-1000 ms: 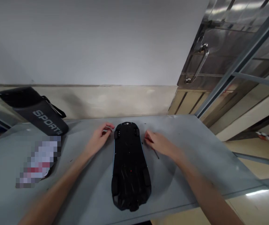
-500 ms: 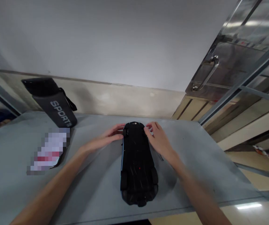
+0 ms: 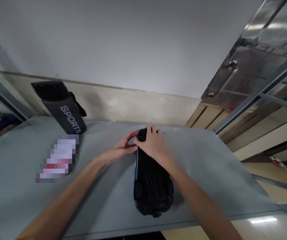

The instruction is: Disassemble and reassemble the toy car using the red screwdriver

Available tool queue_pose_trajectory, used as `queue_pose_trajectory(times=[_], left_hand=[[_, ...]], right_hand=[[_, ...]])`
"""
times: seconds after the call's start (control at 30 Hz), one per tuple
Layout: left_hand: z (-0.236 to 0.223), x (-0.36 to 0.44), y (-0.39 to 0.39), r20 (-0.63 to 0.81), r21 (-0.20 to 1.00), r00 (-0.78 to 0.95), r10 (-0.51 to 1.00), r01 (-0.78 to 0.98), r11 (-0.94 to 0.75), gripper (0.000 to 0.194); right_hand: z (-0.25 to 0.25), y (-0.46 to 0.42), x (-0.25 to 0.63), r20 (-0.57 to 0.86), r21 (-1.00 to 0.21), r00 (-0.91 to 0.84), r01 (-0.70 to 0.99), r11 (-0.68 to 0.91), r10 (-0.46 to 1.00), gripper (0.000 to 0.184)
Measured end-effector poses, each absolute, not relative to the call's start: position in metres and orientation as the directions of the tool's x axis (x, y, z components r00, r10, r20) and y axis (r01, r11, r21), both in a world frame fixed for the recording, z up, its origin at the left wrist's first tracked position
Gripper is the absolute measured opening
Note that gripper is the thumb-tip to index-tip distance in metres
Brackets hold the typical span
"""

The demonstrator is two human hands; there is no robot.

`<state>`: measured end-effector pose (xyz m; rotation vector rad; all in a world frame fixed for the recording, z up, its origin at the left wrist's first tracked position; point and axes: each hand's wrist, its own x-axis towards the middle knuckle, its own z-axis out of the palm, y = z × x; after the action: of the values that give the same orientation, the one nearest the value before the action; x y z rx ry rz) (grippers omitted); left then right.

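A toy car lies upside down on the grey table, its black underside and wheels facing up and a strip of blue body along its left side. My left hand holds the far left edge, thumb and fingers bent around the area of the front wheel. Across the car's far end reaches my right hand, thumb near the far left wheel and fingers curled over the far edge. The right hand covers much of the car's far half, including the far right wheel.
A dark bottle marked SPORT stands at the back left, with a blurred-out phone-like object in front of it. The grey table meets a wall behind. Metal frame bars rise at the right, before a steel door handle.
My right hand has moved left from the car's right side to across its far end, its thumb now at the left wheel. The left hand stays at the left edge. The view has shifted slightly.
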<state>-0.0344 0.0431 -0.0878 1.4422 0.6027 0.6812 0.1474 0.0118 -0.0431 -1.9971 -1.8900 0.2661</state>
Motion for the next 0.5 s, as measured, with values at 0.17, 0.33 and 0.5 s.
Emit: queue_pose_trajectory(times=[0.17, 0.33, 0.5], left_hand=[[-0.093, -0.027, 0.038, -0.019, 0.973, 0.717, 0.697, -0.148, 0.179, 0.083], [-0.093, -0.028, 0.04, -0.022, 0.965, 0.706, 0.708, -0.17, 0.199, 0.083], [-0.089, -0.029, 0.04, -0.091, 0.953, 0.691, 0.717, -0.15, 0.265, 0.079]], right_hand=[[-0.038, 0.007, 0.153, 0.153, -0.469, 0.077, 0.883, 0.004, 0.985, 0.063], [-0.033, 0.007, 0.159, 0.141, -0.556, 0.075, 0.831, 0.016, 0.987, 0.058], [-0.032, 0.005, 0.158, 0.099, -0.578, 0.05, 0.816, 0.016, 0.994, 0.061]])
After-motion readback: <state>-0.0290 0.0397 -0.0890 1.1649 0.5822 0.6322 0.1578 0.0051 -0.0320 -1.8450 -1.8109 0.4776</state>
